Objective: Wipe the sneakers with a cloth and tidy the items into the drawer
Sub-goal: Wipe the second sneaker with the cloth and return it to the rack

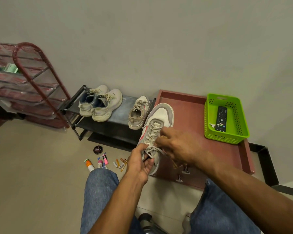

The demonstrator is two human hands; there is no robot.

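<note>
A left hand (139, 163) grips the heel of a white-and-grey sneaker (156, 132), fingers curled round it, held above an open red drawer (193, 115). The right hand (178, 146) presses a mostly hidden tan item, perhaps a cloth, onto the laces. A green basket (240, 119) holding a remote control (221, 119) sits in the drawer. Three more sneakers rest on a black shoe rack (118, 114); a shoe-polish tin (98, 149) and small bottles lie on the floor.

Rack (118, 107): three sneakers. Floor (32, 166): polish tin (98, 149).

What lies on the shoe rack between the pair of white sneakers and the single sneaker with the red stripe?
In the head view, only bare dark shelf lies between the white pair and the single sneaker.
</note>
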